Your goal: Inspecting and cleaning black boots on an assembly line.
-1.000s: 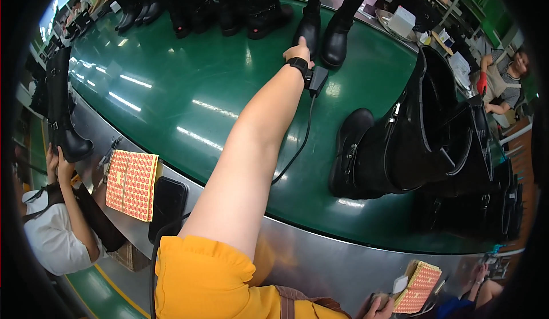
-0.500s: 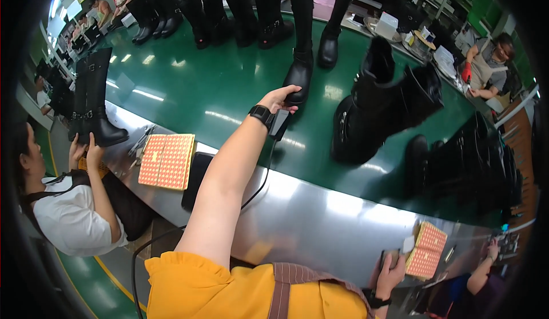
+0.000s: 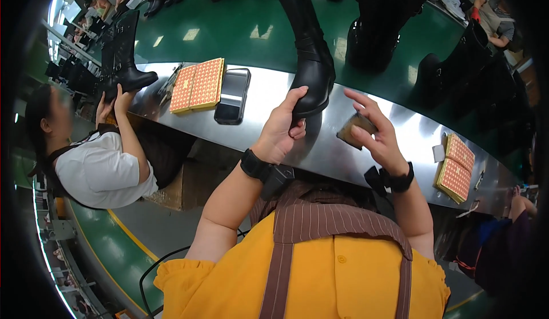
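My left hand (image 3: pixel 280 127) grips the toe of a tall black boot (image 3: pixel 311 82), thumb on top of the toe and fingers under the sole. The boot's shaft leans up and away over the green work surface, and its upper end runs out of the picture. Just right of the toe, my right hand (image 3: pixel 382 136) is closed around a small flat brownish block (image 3: pixel 354 129), held between thumb and fingers with the index finger stretched out. The block is apart from the boot. What it is made of, I cannot make out.
On the metal edge (image 3: pixel 263 99) lie a banded stack of orange-dotted sheets (image 3: pixel 197 84), a black phone-like case (image 3: pixel 233 96) and a second dotted stack (image 3: pixel 456 167) at right. Several boots (image 3: pixel 374 33) stand on the green surface (image 3: pixel 229 39). At left, a co-worker (image 3: pixel 103 159) holds another boot (image 3: pixel 123 62).
My left hand has drawn the boot from the green surface toward me, over the metal edge. The right hand has come up and left with the block, close to the toe.
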Demonstrator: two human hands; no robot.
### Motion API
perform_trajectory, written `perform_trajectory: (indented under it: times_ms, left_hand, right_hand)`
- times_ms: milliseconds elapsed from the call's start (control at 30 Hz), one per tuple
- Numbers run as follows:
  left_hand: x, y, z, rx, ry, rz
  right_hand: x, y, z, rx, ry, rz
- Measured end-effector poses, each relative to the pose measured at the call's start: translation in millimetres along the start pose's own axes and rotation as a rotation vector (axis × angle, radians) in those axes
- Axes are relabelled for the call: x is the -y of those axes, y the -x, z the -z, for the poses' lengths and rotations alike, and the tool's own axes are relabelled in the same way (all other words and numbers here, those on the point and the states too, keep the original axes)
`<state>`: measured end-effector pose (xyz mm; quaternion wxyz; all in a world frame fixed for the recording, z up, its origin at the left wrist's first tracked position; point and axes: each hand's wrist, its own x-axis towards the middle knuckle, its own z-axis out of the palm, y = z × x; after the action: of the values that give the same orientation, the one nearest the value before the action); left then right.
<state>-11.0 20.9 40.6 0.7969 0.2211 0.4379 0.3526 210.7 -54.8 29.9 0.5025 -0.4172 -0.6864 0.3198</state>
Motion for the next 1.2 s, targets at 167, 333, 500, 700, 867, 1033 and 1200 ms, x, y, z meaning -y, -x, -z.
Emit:
perform_trajectory:
  times_ms: [167, 333, 500, 700, 867, 1033, 1200]
  left_hand:
    - [14, 14, 13, 0.080, -0.094, -0.049]
    - [15, -14, 12, 0.163, 0.141, 0.054]
    - [23, -34, -8, 0.405, 0.397, 0.129]
    - [7, -28, -18, 0.385, 0.504, 0.153]
    - [2, -8, -26, 0.312, 0.454, 0.099]
    - [4, 6, -29, 0.196, 0.497, 0.098]
    - [4, 6, -32, 0.263, 0.422, 0.066]
  right_hand:
    - [-11, -36, -35, 0.105, -0.098, 0.006]
    - [-19, -37, -34, -0.053, -0.410, -0.184]
    - [-26, -40, -38, -0.067, -0.056, -0.117]
    - [6, -52, -6, -0.383, 0.001, -0.060]
    - [30, -55, -17, -0.166, 0.377, 0.284]
    - [43, -48, -8, -0.095, 0.587, 0.306]
    - [57, -36, 4, -0.173, 0.669, 0.292]
